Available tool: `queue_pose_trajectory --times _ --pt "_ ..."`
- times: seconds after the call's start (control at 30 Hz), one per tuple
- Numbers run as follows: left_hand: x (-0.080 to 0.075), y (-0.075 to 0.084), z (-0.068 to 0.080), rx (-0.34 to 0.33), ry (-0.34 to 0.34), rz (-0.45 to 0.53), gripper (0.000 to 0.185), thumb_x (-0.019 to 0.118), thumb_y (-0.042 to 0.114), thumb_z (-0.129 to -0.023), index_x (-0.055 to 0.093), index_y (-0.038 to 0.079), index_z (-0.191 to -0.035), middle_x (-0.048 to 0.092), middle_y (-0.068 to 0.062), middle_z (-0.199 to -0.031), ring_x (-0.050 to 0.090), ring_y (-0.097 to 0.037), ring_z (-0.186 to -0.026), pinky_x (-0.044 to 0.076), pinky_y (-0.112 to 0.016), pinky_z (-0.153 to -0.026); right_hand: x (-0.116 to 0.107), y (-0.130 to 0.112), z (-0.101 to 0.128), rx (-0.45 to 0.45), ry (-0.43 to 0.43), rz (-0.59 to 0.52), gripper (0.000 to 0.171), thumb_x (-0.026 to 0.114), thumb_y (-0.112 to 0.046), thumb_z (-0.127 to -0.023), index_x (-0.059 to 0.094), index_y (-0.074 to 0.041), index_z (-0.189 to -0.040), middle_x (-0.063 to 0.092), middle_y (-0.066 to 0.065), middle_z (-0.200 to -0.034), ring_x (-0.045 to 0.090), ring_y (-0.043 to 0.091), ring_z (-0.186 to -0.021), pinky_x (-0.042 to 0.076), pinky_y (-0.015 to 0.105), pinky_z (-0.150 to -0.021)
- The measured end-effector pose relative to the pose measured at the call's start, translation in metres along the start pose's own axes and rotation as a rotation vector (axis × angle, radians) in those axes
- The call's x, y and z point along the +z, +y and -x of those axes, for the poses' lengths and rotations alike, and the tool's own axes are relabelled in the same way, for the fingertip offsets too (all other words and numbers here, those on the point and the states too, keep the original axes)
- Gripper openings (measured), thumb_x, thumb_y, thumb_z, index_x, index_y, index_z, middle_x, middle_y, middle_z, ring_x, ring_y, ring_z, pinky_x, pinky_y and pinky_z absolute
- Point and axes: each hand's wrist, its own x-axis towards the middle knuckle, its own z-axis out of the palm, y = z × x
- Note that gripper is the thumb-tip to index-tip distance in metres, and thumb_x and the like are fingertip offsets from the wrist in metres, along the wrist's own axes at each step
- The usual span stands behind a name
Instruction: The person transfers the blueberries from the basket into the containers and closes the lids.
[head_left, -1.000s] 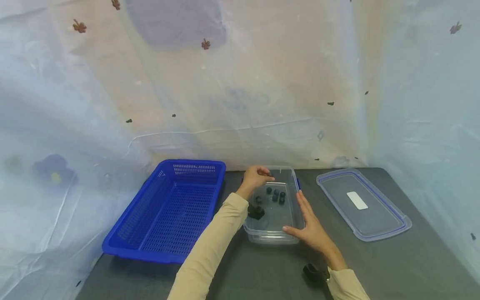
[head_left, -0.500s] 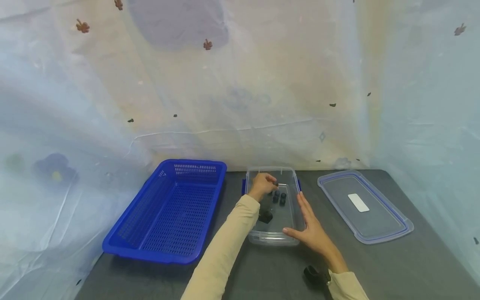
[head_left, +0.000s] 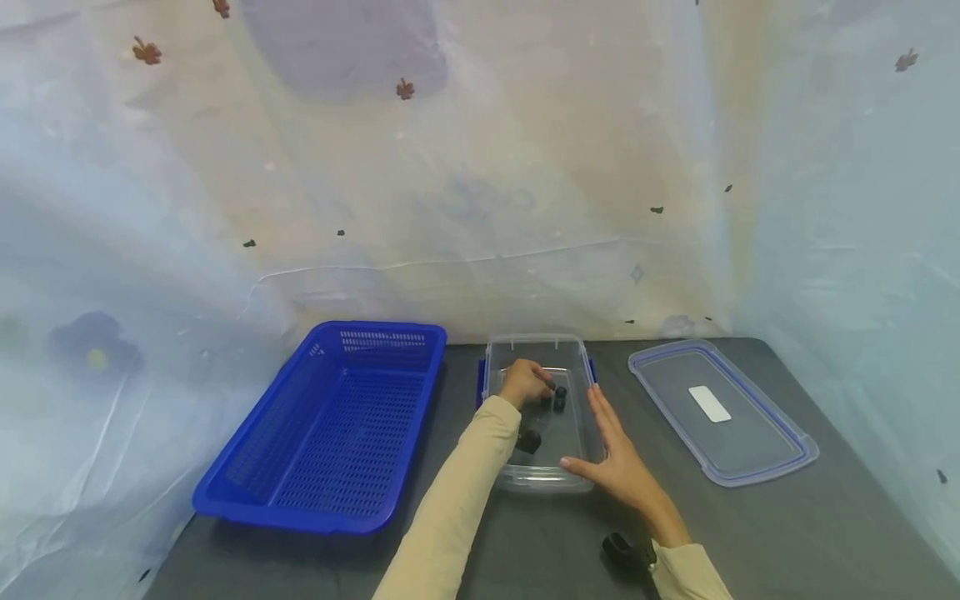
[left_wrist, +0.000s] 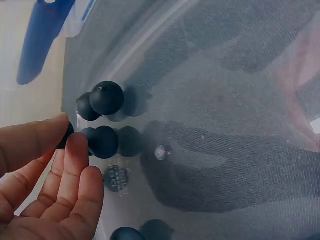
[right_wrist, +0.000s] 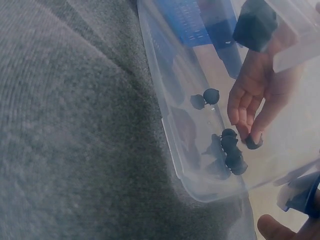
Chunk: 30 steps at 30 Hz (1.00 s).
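My left hand (head_left: 525, 383) reaches into a clear plastic box (head_left: 546, 479). Thumb and fingertips pinch a small dark ball (left_wrist: 66, 137), mostly covered by the fingers in the left wrist view. Several more dark balls (left_wrist: 106, 141) sit close beside those fingertips on the box floor, and some stand close together in a row. My right hand (head_left: 622, 467) lies against the right side of the box, fingers straight along its wall and thumb spread toward the near rim. In the right wrist view the left hand (right_wrist: 260, 95) shows through the box wall.
A blue perforated basket (head_left: 273, 510) stands left of the box. To the right lies the clear lid (head_left: 720, 446) with a blue seal and a white label. Dark wrist cameras sit at the left wrist (head_left: 529, 441) and right wrist (head_left: 622, 550). A patterned sheet hangs behind the table.
My left hand has come down from the far part of the box toward me, lower among the balls, pinching a dark ball. The right hand has stayed at the box's side.
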Motion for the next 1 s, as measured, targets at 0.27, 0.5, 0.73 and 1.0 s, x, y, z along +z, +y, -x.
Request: queue_pose_trajectory --times 0.27,0.5,0.73,1.0 --pt "0.005 -0.006 -0.005 0.013 -0.010 -0.033 0.019 0.083 0.001 -0.069 0.074 0.006 -0.085 0.068 0.001 -0.076 0.056 -0.011 -0.067 0.045 -0.022 -0.061 0.000 -0.001 -0.001 -0.011 0.003 0.004 0.107 0.082 -0.024 -0.076 0.012 -0.007 -0.155 0.005 0.017 -0.160 0.013 0.044 -0.141 0.022 0.070 -0.101" --pt "0.010 -0.009 -0.010 0.024 -0.025 -0.065 0.019 0.085 0.002 -0.068 0.074 0.006 -0.084 0.068 0.002 -0.075 0.055 -0.010 -0.066 0.045 -0.021 -0.061 0.001 -0.002 0.000 0.005 0.000 0.011 0.108 0.082 -0.026 -0.076 0.012 -0.008 -0.156 0.004 0.016 -0.160 0.012 0.043 -0.142 0.020 0.070 -0.101" --pt "0.011 -0.010 -0.010 0.026 -0.012 -0.057 0.020 0.086 0.001 -0.065 0.073 0.007 -0.080 0.068 0.002 -0.072 0.054 -0.010 -0.064 0.044 -0.021 -0.060 0.001 -0.003 0.001 0.000 0.003 0.014 0.108 0.082 -0.027 -0.076 0.012 -0.014 -0.156 0.005 0.015 -0.161 0.013 0.042 -0.142 0.021 0.070 -0.101" --pt "0.002 -0.005 -0.006 0.021 -0.005 0.051 0.019 0.081 -0.003 -0.069 0.074 0.002 -0.085 0.066 -0.002 -0.073 0.057 -0.014 -0.064 0.046 -0.023 -0.057 -0.002 -0.001 -0.001 0.009 -0.014 0.036 0.109 0.082 -0.029 -0.077 0.009 -0.014 -0.157 0.004 0.016 -0.160 0.011 0.043 -0.142 0.022 0.069 -0.101"
